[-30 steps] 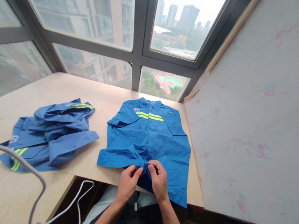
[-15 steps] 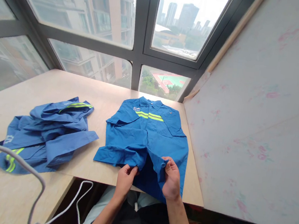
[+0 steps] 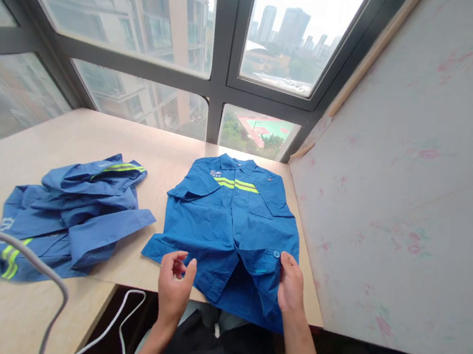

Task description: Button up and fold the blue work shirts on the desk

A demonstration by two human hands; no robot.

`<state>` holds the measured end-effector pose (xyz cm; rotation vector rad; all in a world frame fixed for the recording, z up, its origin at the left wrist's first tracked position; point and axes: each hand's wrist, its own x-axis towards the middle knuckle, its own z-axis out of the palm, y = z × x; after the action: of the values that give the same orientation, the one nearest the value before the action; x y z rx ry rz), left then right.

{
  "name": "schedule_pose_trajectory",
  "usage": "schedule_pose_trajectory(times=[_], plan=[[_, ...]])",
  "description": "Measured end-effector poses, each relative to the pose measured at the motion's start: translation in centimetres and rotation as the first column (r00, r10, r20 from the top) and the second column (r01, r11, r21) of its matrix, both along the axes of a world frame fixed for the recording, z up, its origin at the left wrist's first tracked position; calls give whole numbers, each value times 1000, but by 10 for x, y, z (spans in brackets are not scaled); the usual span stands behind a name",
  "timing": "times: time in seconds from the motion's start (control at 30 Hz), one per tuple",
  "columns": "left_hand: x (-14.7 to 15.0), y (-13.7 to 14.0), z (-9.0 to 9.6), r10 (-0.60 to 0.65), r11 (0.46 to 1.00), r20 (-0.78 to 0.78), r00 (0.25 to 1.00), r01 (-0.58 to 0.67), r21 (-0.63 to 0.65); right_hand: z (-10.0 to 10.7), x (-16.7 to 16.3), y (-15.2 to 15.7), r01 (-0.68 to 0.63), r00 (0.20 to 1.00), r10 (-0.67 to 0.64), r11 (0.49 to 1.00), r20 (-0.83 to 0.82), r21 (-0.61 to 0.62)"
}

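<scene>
A blue work jacket [image 3: 205, 225] lies front up, collar toward the window, with yellow-green reflective stripes across its chest. My right hand [image 3: 292, 284] pinches the edge of its lower right front panel, beside a round button [image 3: 277, 255]. That panel is lifted and folded, and the darker inside of the back shows below. Over the lower left hem hovers my left hand [image 3: 175, 284], its fingers curled but apart from the thumb, with nothing seen in them. A second blue jacket [image 3: 78, 203] lies crumpled to the left, with the same kind of stripes.
The pale wooden table [image 3: 164, 162] runs back to the window frame [image 3: 215, 111]. A flowered wall [image 3: 386, 218] rises close on the right. A grey-white cable [image 3: 57, 284] loops across the lower left, past the table's edge.
My left hand has let go of the left front panel and moved left; that panel now lies flatter. My right hand has drawn its panel edge to the right.
</scene>
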<state>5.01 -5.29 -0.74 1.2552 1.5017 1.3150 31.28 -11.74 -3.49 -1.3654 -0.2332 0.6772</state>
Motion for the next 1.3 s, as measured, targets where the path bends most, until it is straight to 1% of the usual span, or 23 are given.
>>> schedule_pose_trajectory(times=[0.03, 0.1, 0.17, 0.2, 0.23, 0.27, 0.3, 0.33, 0.37, 0.4, 0.43, 0.5, 0.53, 0.57, 0.6, 0.67, 0.73, 0.87, 1.0, 1.07, 1.17, 1.23, 1.3], plan=[[6, 2, 1, -65, 995, -80, 995, 71, 70, -3, 0, -2, 7, 999, -6, 1000, 45, -21], [21, 6, 0, -218, 954, -234, 947, 258, 155, -4, -2, -4, 50, 986, -39, 997, 159, -64], [38, 12, -7, -346, 890, -363, 865, 425, 167, 4, -6, -5, 107, 947, -70, 989, 313, -101], [46, 14, -12, -392, 858, -420, 819, 490, 154, 12, -9, -5, 113, 914, -59, 987, 401, -111], [53, 17, -17, -425, 832, -472, 773, 539, 133, 20, -13, -5, 88, 872, -19, 989, 490, -117], [59, 19, -22, -445, 812, -516, 732, 573, 112, 30, -17, -5, 30, 819, 48, 992, 572, -126], [65, 20, -26, -454, 800, -553, 699, 592, 93, 39, -21, -4, -64, 752, 140, 988, 644, -140], [68, 21, -29, -454, 795, -581, 676, 601, 78, 46, -25, -2, -176, 671, 239, 971, 701, -163], [71, 21, -31, -450, 795, -602, 660, 603, 67, 51, -29, 0, -289, 581, 337, 936, 741, -200], [73, 22, -32, -445, 796, -617, 649, 603, 60, 54, -33, 2, -385, 487, 425, 889, 763, -249], [74, 22, -33, -445, 794, -627, 639, 605, 53, 53, -36, 5, -452, 399, 497, 838, 771, -306], [74, 22, -34, -453, 788, -641, 619, 615, 37, 43, -41, 13, -500, 257, 599, 754, 759, -426], [74, 23, -35, -460, 782, -649, 607, 622, 27, 35, -43, 17, -489, 212, 631, 729, 746, -478], [73, 23, -36, -467, 776, -658, 591, 631, 16, 26, -43, 20, -466, 185, 655, 715, 732, -522], [72, 23, -37, -473, 770, -668, 574, 638, 2, 17, -44, 23, -438, 173, 673, 707, 719, -555], [69, 24, -40, -481, 764, -687, 545, 645, -24, 2, -42, 27, -395, 175, 694, 699, 698, -596], [68, 24, -43, -481, 767, -695, 534, 640, -39, -7, -40, 28, -374, 186, 700, 699, 689, -609], [69, 25, -42, -471, 784, -690, 549, 620, -42, -11, -38, 27, -370, 221, 698, 706, 681, -603], [71, 29, -36, -513, 766, -665, 543, 640, -68, -12, -38, 28, -349, 283, 696, 716, 660, -604], [71, 30, -33, -519, 765, -641, 565, 642, -54, -13, -38, 29, -349, 301, 693, 719, 655, -600], [68, 29, -28, -491, 780, -614, 618, 626, 6, -15, -38, 29, -391, 316, 683, 726, 659, -566], [66, 27, -23, -452, 792, -604, 657, 607, 68, -15, -39, 28, -430, 353, 663, 741, 660, -515], [65, 23, -19, -420, 790, -594, 686, 598, 132, -13, -39, 27, -468, 409, 637, 761, 653, -449]])
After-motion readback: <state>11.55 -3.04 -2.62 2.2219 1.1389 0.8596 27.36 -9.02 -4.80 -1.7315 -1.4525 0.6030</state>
